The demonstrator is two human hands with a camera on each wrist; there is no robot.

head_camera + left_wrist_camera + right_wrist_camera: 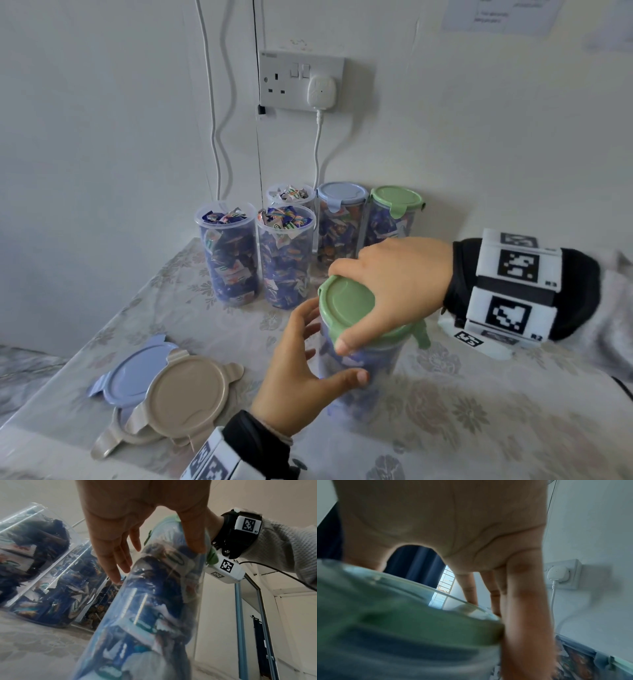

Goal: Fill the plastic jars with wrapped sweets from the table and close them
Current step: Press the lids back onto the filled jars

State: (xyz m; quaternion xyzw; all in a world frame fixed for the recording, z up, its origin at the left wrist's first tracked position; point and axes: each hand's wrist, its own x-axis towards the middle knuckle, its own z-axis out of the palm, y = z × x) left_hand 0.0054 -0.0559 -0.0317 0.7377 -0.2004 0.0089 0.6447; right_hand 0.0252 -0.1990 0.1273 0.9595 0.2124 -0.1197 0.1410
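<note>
Right hand reaches in from the right, palm down, fingers curled; left hand below it, fingers half-spread and bent

Clear plastic jars of wrapped sweets: six, three lidded, three open. Loose round plastic lids: three. Hands: two.

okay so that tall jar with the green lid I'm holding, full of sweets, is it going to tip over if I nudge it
Probably, if pushed near the top: the jar is tall and narrow. Packed full of sweets, it likely feels fairly heavy, which should steady it. Its smooth clear wall may be slippery, so the left hand around its side helps while the right hand presses the green lid.
</note>
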